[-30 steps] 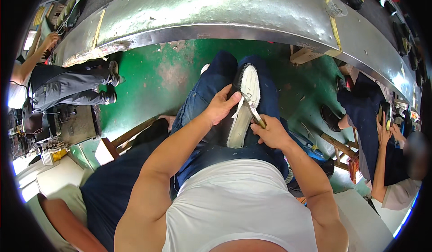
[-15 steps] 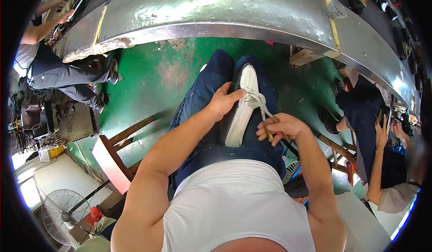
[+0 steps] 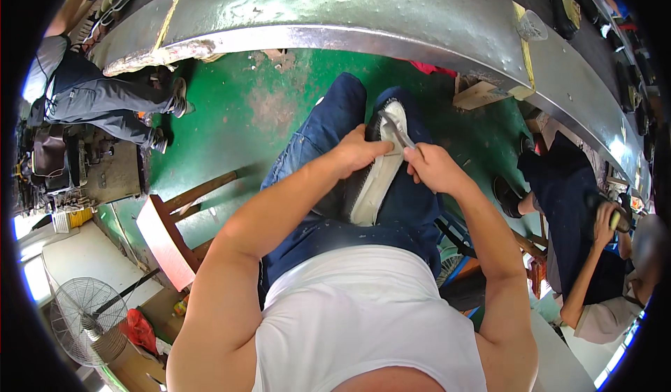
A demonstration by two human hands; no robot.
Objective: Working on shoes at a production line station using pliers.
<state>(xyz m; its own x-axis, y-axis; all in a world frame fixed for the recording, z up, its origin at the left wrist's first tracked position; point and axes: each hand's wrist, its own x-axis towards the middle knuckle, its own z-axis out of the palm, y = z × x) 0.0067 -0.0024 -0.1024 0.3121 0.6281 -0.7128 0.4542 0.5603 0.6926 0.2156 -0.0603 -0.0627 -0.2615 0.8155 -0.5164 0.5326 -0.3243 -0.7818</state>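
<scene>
Across my thighs lies a dark shoe (image 3: 365, 211), bottom side up, with its white underside (image 3: 374, 193) facing me and the toe end pointing away. My left hand (image 3: 358, 152) is closed round the shoe's left edge, its thumb pressed onto the white underside. In my right hand (image 3: 432, 167) is a pair of metal pincers (image 3: 398, 134), closed in my fingers at the shoe's right side. The pincers' far end reaches over the front part of the underside, close to the toe's left edge. Whether their jaws bite on anything is too small to tell.
A long metal-topped bench (image 3: 335, 11) curves across in front of my knees. To the left are a wooden stool (image 3: 164, 241) and a standing fan (image 3: 87, 322). A co-worker in grey trousers (image 3: 105, 109) is at far left, another in dark clothing (image 3: 570, 217) at right.
My right hand has moved up and inward, bringing the pincers from the middle of the shoe toward its toe. My left hand still holds the shoe, shifted slightly.
</scene>
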